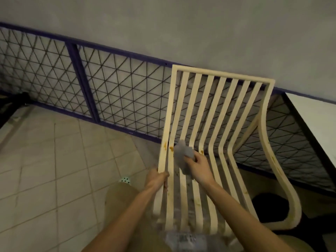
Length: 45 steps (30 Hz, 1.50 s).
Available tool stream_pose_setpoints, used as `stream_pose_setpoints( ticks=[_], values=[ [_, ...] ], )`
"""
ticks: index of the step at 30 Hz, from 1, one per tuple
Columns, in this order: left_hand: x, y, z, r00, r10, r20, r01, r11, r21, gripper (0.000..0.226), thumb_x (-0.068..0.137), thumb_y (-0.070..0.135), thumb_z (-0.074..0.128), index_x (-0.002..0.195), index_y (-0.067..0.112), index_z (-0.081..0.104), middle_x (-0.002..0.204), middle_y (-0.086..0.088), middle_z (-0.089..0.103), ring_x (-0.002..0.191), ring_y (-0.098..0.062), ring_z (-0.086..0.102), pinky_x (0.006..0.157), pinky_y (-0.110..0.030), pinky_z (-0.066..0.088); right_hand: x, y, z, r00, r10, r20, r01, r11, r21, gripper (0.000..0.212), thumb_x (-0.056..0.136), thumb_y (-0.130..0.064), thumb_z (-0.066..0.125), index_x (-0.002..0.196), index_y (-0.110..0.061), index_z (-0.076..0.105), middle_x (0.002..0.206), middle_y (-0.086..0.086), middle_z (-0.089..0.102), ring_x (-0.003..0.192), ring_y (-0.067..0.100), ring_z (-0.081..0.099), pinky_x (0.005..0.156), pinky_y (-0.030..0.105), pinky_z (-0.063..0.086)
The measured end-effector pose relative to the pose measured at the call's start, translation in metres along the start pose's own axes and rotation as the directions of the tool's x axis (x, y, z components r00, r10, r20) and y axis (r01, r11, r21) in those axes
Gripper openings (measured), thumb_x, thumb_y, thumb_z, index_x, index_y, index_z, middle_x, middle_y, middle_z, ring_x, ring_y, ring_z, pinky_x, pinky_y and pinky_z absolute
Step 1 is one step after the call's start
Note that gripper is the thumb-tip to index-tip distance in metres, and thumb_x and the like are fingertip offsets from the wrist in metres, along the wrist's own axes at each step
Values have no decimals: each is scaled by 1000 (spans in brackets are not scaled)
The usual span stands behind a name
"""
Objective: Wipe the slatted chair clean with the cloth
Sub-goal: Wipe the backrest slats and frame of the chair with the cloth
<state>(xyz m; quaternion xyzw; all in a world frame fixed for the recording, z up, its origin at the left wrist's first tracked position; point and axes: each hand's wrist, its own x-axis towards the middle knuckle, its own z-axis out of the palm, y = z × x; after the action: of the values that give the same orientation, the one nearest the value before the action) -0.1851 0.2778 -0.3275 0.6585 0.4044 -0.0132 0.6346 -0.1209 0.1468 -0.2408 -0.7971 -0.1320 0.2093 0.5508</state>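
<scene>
Right now the slatted chair (pixel 223 74) stands on the tiled floor (pixel 54 160), its cream back rising in front of the blue-framed mesh railing (pixel 118 91) and its seat turned toward the person. The left grip (pixel 157 179) is curled round the chair's outer left rail, just below the bend where back meets seat, with the fingers wrapped to the inner side of that rail. The right grip (pixel 198 168) pinches a bunched grey cloth (pixel 183 153), thumb and fingers closed on its right edge. The cloth lies up and to the left of this grip, pressed against the second and third slats from the left at the bend, and a loose tail of it hangs down beside the wrist. Orange-brown stains (pixel 165 145) show on the left rail and the neighbouring slat, just beside the cloth's left edge, and another spot sits on a slat just right of the right grip's knuckles. Fainter smears run down the right side rail and the seat slats. A white counter (pixel 318 120) juts in at the right, apart from the chair, and a spotted shoe (pixel 124 179) peeks out on the floor left of the left forearm
</scene>
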Motion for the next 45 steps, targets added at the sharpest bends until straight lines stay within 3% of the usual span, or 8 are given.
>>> stream_pose_setpoints(
  ticks=[5, 11, 19, 27, 31, 37, 42, 45],
  values=[
    [12, 1, 7, 996, 85, -32, -84, 996, 23, 16, 98, 10, 47, 84, 12, 56, 77, -8, 60, 55, -7, 54, 41, -12, 41, 18, -5, 66, 973, 12, 232, 20, 991, -136, 28, 99, -33, 50, 124, -21, 56, 125, -11, 55, 116, 5, 53, 102, 23, 38],
    [25, -21, 20, 987, 158, -38, -156, 986, 52, 9, 87, 25, 61, 85, 16, 64, 81, 5, 63, 63, 2, 56, 61, -13, 41, 45, 41, 79, 992, -127, 19, 127, 959, -252, 27, 94, -16, 59, 119, -24, 58, 123, -8, 54, 108, 1, 55, 94, 14, 47],
    [9, 7, 13, 964, 198, -176, -206, 978, -31, 9, 95, 18, 55, 91, 22, 62, 70, -3, 62, 57, -12, 56, 42, -19, 41, 123, 40, 71, 982, 173, -76, -169, 984, 58, 22, 87, -18, 69, 105, -11, 57, 94, 9, 68, 87, 22, 67, 81, 41, 57],
    [3, 1, 22, 864, 256, -433, -248, 966, 76, 28, 104, 28, 35, 104, 26, 63, 96, 10, 66, 88, -7, 62, 78, -29, 50, 71, 56, 73, 984, 162, 75, -176, 947, 268, 19, 97, -17, 56, 113, -10, 50, 96, 13, 66, 78, 17, 64, 58, 17, 50],
    [-6, 8, 21, 817, 231, -528, -180, 973, 146, 27, 99, 30, 42, 104, 9, 58, 100, -7, 64, 90, -23, 61, 90, -40, 48, 29, 60, 67, 990, 33, 139, -50, 991, 121, 21, 96, -18, 57, 113, -25, 49, 111, 0, 62, 95, 7, 61, 80, 21, 54],
    [-1, 6, 20, 804, 260, -534, -155, 960, 234, 22, 96, -4, 48, 82, 9, 57, 77, 3, 56, 64, -2, 49, 63, -1, 40, 30, 59, 58, 896, -240, 373, 341, 910, -235, 50, 95, -1, 42, 144, -13, 42, 159, 7, 19, 145, 26, 19, 117, 33, 19],
    [8, -1, 22, 813, 187, -552, -202, 979, 34, 24, 101, 7, 41, 93, 5, 64, 85, -3, 65, 78, -15, 61, 75, -27, 48, 52, 75, 67, 817, -319, 481, 528, 749, -399, 58, 99, -9, 39, 153, -19, 22, 159, -8, -16, 148, 24, -16, 122, 37, 11],
    [9, -3, 27, 823, 194, -535, -221, 975, 13, 23, 101, 16, 43, 96, 14, 66, 92, 1, 67, 87, -16, 61, 78, -34, 47, 95, 60, 55, 763, -465, 448, 646, 554, -526, 57, 94, -9, 48, 149, -11, 34, 162, 5, 7, 145, 27, -9, 120, 41, 19]
  ],
)
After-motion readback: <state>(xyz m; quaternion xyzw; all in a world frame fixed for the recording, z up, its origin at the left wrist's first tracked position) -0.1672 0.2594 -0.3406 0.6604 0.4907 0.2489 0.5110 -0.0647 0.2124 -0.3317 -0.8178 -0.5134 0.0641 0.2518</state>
